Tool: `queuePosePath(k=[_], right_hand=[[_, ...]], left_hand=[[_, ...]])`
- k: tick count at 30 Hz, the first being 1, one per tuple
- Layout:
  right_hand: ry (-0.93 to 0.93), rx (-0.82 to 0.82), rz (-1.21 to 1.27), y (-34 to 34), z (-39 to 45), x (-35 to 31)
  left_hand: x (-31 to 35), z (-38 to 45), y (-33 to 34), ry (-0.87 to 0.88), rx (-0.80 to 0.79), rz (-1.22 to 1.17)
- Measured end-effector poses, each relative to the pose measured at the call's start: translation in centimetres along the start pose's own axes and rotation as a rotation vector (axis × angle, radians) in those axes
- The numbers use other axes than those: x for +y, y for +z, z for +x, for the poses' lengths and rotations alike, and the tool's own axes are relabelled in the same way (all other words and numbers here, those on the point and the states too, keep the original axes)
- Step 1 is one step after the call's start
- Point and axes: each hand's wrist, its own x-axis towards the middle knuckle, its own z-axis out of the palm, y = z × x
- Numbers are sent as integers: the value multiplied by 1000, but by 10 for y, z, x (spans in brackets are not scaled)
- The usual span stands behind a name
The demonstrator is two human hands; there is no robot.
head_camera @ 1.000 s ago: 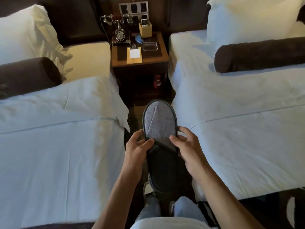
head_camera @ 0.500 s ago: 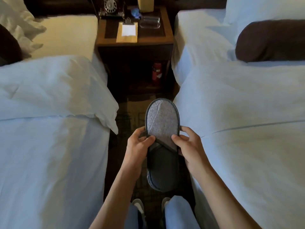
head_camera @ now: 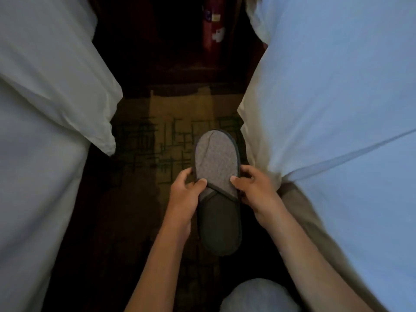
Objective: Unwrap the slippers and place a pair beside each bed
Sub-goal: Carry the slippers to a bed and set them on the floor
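A grey slipper with a dark trim and dark insole is held low over the carpet in the gap between two beds, toe pointing away from me. My left hand pinches its left edge at the strap, and my right hand grips the right edge. A second slipper may lie stacked under it, but I cannot tell. The left bed and the right bed flank the slipper, both covered in white sheets.
The patterned carpet runs between the beds. A dark nightstand base closes the far end, with a red canister in its lower shelf. My knee shows at the bottom.
My view has tilted down and closer to the floor; the nightstand top and pillows have left the frame. Both hands have lowered the slipper toward the carpet, keeping the same grip.
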Motion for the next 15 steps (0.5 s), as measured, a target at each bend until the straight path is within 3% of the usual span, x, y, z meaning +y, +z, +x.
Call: queuePosePath(k=[9, 15], right_hand=[[-88, -46, 55, 9, 85, 103], [-155, -3, -2, 22, 93, 139]], left_hand=[[-121, 78, 11, 2, 24, -193], [-152, 94, -7, -7, 5, -173]])
